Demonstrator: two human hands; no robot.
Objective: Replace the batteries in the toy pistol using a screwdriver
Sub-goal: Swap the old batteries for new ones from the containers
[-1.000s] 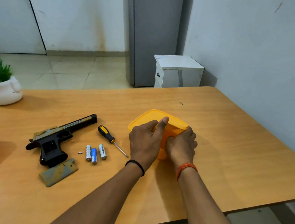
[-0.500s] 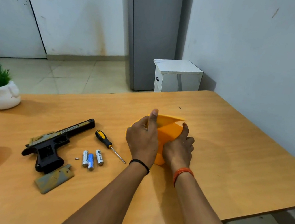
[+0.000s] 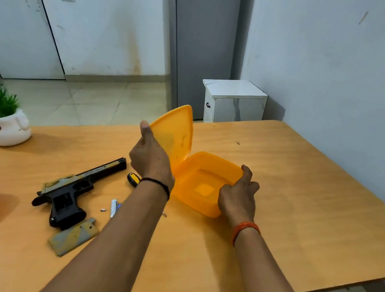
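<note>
Here, our left hand (image 3: 151,157) grips the raised orange lid (image 3: 176,131) at its edge, while our right hand's fingers (image 3: 246,175) curl over the near rim of the orange box (image 3: 210,173), mid-table. The toy pistol (image 3: 77,186), its loose cover (image 3: 73,235) and batteries (image 3: 113,206) lie toward the table's (image 3: 301,210) left edge. Holding the box steady should let the lid come away cleanly.
</note>
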